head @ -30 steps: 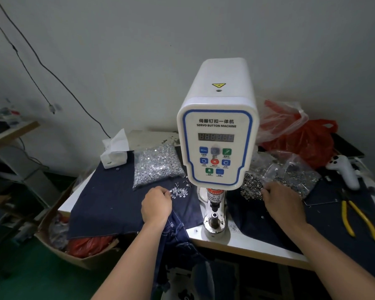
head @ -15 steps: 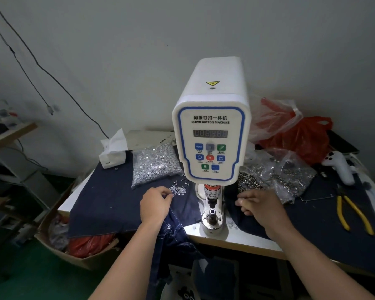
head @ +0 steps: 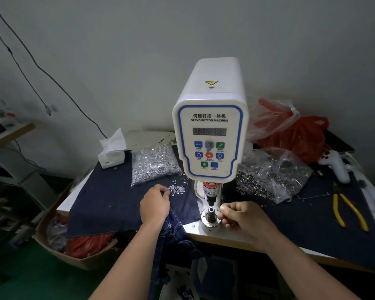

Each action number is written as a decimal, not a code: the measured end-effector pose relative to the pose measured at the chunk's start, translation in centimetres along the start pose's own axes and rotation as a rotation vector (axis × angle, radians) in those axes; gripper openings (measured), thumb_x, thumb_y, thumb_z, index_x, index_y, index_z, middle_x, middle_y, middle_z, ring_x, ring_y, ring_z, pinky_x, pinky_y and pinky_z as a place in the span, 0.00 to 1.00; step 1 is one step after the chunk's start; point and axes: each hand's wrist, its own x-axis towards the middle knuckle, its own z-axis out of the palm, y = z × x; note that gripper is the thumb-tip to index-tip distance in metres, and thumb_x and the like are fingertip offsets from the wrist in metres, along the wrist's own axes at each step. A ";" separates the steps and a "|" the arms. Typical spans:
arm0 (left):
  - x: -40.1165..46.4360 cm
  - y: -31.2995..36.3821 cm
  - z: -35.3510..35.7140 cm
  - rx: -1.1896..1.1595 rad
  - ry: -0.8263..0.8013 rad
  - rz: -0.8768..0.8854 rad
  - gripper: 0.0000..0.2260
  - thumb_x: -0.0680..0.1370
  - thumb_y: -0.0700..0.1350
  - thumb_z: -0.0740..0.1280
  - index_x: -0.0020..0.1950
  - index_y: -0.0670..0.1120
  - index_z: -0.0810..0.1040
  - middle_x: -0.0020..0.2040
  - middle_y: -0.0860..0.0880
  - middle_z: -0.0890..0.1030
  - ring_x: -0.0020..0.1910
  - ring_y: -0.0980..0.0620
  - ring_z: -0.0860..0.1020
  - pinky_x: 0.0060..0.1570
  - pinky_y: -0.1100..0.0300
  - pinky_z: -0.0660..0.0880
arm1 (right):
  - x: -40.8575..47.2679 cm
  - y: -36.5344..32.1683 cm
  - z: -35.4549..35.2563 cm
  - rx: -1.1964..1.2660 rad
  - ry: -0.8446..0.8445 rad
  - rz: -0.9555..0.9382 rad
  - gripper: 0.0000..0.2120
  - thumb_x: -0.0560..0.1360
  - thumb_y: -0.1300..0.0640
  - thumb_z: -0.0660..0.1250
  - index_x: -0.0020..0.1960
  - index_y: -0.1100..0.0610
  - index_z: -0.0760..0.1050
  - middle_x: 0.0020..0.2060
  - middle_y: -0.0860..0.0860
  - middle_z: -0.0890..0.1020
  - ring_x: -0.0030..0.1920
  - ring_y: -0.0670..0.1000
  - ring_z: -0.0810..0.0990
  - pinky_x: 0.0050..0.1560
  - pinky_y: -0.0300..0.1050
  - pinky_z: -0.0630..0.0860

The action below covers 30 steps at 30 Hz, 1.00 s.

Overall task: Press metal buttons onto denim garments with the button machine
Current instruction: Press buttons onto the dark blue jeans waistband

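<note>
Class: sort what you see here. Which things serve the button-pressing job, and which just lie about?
Job: white servo button machine; dark denim garment; loose silver studs; clear bag of ring-shaped buttons.
Lying about: yellow-handled pliers; white tissue pack; red plastic bag.

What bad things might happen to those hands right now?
1. The right hand pinches something small right beside the lower die, under the press head. If the button machine fired now, fingers might get squashed.
2. The left hand picks at the loose tacks; their points may prick.
3. The jeans hang off the table edge and might slide down.
</note>
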 end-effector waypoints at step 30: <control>-6.1 1.4 -1.3 -0.635 -0.210 0.112 0.06 0.77 0.42 0.76 0.45 0.53 0.87 0.44 0.60 0.87 0.47 0.66 0.83 0.46 0.77 0.72 | -1.0 -1.6 2.4 0.560 -0.118 0.330 0.14 0.77 0.65 0.70 0.33 0.64 0.82 0.31 0.56 0.80 0.27 0.48 0.76 0.25 0.38 0.74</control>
